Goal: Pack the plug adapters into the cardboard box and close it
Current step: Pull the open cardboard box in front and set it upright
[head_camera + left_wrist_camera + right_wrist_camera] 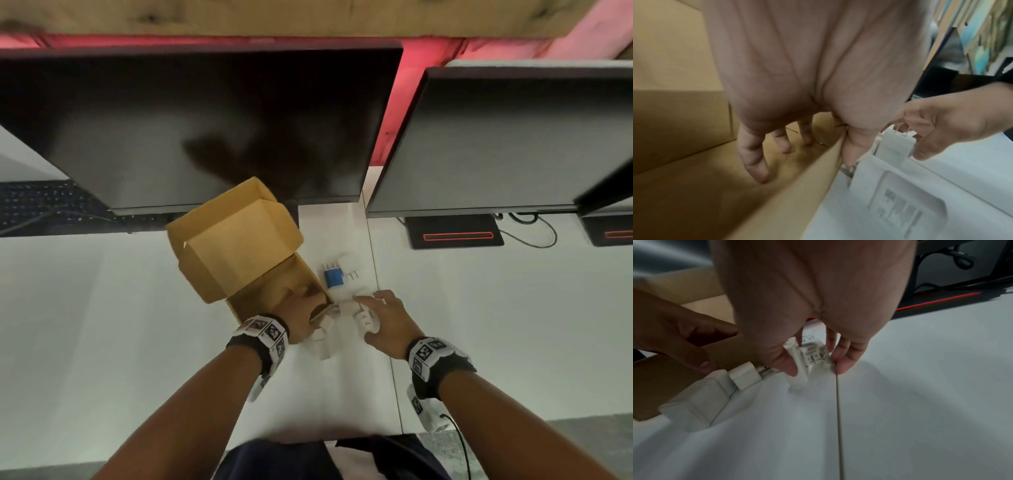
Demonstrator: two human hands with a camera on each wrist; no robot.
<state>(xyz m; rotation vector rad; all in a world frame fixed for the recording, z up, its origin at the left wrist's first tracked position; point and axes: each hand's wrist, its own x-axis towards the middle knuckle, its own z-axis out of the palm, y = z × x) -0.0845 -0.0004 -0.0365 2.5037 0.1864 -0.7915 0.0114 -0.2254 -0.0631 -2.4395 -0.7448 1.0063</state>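
Observation:
The cardboard box (291,274) stands open on the white table, its lid (236,246) raised toward the monitors. My left hand (306,310) grips the box's right wall (797,186), fingers (754,162) inside and thumb outside. Just right of it, my right hand (371,317) pinches a white plug adapter (815,353) between thumb and fingers, low over the table. More white adapters (694,405) lie against the box's near corner. A blue adapter (333,280) and a white one (347,262) lie further back, beside the box.
Two dark monitors (205,130) hang close over the back of the table, the box lid nearly under the left one. A keyboard (51,202) sits far left. A monitor base (455,236) with a red strip and cables lies back right. A seam (838,418) crosses the tabletop.

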